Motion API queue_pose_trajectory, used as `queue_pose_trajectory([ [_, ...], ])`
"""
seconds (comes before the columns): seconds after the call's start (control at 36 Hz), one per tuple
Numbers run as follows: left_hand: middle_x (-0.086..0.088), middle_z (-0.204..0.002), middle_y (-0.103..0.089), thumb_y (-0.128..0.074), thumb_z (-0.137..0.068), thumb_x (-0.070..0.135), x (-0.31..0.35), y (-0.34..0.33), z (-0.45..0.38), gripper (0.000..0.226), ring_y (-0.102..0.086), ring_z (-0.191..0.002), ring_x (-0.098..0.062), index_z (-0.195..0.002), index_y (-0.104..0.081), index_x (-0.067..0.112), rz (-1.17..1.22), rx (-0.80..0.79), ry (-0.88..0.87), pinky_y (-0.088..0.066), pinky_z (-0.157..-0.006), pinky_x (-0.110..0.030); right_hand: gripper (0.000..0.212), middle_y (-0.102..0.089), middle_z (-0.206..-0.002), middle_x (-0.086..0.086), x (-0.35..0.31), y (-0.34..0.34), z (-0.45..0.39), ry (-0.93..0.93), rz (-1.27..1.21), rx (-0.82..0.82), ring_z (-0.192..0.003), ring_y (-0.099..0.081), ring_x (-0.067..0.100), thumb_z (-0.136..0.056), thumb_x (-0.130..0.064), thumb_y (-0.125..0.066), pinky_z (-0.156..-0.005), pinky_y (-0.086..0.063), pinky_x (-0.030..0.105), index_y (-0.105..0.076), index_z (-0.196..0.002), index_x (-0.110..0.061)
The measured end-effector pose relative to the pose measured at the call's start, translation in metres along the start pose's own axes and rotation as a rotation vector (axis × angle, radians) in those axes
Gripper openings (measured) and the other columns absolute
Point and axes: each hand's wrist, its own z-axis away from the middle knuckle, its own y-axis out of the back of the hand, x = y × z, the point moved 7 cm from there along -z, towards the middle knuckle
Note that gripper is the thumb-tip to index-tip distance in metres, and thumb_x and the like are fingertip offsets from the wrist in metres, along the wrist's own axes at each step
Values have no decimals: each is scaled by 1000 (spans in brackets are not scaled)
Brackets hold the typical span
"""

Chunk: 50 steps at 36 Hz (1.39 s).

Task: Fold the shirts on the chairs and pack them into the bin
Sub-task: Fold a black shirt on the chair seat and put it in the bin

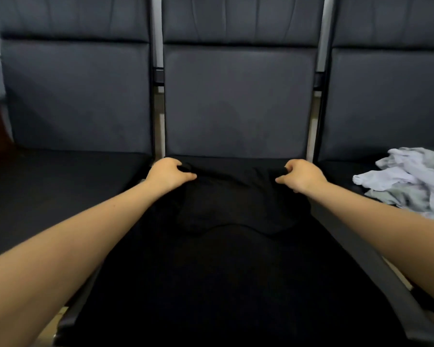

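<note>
One flat, creased black shirt [226, 216]

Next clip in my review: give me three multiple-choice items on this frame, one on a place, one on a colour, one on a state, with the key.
1. Where does the heap of pale clothes lie?
A. on the right chair
B. on the left chair
C. on the floor

2. What colour is the shirt spread on the middle chair?
A. white
B. black
C. red

3. What are the hands doing?
A. hanging idle
B. both pinching the shirt
C. only one touching it

Key: 1 A, the pale clothes sit on the right chair. 2 B, the shirt on the middle chair is black. 3 B, left hand and right hand each pinch its far edge.
</note>
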Motion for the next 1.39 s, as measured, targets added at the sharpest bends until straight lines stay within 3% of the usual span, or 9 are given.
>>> queue_pose_trajectory([
  [0.11, -2, -83, -61, -73, -82, 43, 5, -5, -35, 35, -62, -96, -26, -72, -58, 12, -51, 27, 31, -45, -73, -32, 20, -67, -86, 4, -9, 1, -36, -8, 67, 40, -79, -64, 25, -88, -32, -68, -66, -48, 30, -56, -90, -16],
  [0.25, -8, -105, -66, -71, -82, 44, -8, -25, -82, 40, -62, -102, -26, -97, -67, 7, -46, 60, 120, -45, -74, -31, 26, -61, -97, 6, -13, -9, -77, -25, 83, 102, -87, -56, 25, -89, -33, -67, -66, -42, 31, -56, -100, -12],
  [0.39, -15, -138, -36, -72, -80, 47, -31, -42, -103, 68, -37, -128, -34, -132, -45, 12, -38, 163, 234, -40, -98, -40, 54, -46, -133, 14, -2, -45, -105, -40, 6, 39, -118, -51, 34, -88, -36, -67, -91, -43, 37, -47, -134, -14],
  [0.56, -14, -146, -27, -64, -87, 45, -28, -51, -102, 69, -27, -135, -34, -143, -37, 15, -39, 173, 76, -31, -108, -41, 62, -34, -149, 13, 5, -61, -103, 78, -121, 20, -131, -43, 33, -93, -27, -60, -105, -36, 36, -35, -148, -16],
  [0.75, -9, -142, -36, -59, -92, 42, -1, -24, -48, 51, -36, -132, -25, -136, -47, 20, 98, 167, -11, -34, -105, -36, 49, -41, -143, 9, -18, -27, -56, 251, -96, 75, -126, -47, 28, -93, -22, -56, -98, -37, 33, -45, -141, -19],
  [0.92, 4, -104, -58, -63, -90, 34, 44, -11, 57, 19, -59, -99, -12, -106, -65, 24, 48, 2, -278, -44, -92, -25, 25, -54, -103, -2, -42, -6, 31, 453, -132, 16, -93, -56, 16, -91, -18, -60, -92, -43, 29, -67, -113, -27],
  [1.19, 11, -78, -51, -63, -89, 35, 60, -16, 202, 12, -49, -66, -3, -78, -60, 30, -186, -273, -572, -40, -66, -18, 7, -59, -85, -9, -35, -22, 186, 723, -58, -350, -71, -55, 9, -86, -26, -70, -67, -41, 17, -68, -92, -26],
  [1.31, 13, -92, -51, -62, -90, 35, 51, -29, 233, 5, -47, -78, 3, -91, -61, 30, -293, -403, -629, -36, -68, -10, 41, -50, -96, -16, -29, -30, 230, 899, 100, -343, -88, -49, 5, -75, -59, -68, -73, -41, 21, -56, -102, -30],
  [1.39, 15, -99, -46, -62, -91, 34, 44, -34, 239, 10, -44, -86, 6, -100, -56, 33, -324, -445, -648, -40, -75, -15, 53, -45, -108, -15, -27, -38, 247, 1007, 232, -283, -97, -44, 7, -72, -65, -64, -79, -44, 24, -50, -110, -30],
])
